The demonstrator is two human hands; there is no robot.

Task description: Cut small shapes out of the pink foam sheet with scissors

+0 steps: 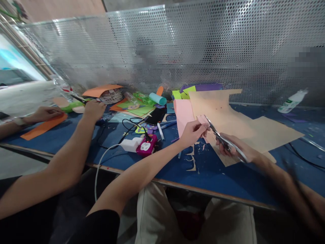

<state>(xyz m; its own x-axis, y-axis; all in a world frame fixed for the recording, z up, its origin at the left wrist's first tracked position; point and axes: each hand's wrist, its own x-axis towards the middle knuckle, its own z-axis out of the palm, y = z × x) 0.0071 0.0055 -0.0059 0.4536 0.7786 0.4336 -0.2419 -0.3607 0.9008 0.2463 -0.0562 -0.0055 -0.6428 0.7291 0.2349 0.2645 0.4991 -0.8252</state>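
Between the thumb and fingers of my left hand [194, 133] is a small piece of pink paper [202, 119]. My right hand [232, 146] is closed around metal scissors [221, 137], whose blades point up and left and meet the edge of that paper. Behind my hands a curled sheet of pink paper [182, 115] stands beside large tan paper sheets [215, 105]. Thin paper scraps [194, 162] lie on the blue table [172, 174] below my left hand.
A magenta power strip [146, 145] with a white adapter and cables sits left of my forearm, near a phone [155, 116] and a white marker [160, 131]. A co-worker's hands [93, 110] handle orange paper at left. A glue bottle [291, 101] stands tilted at right, before a perforated metal panel [162, 51].
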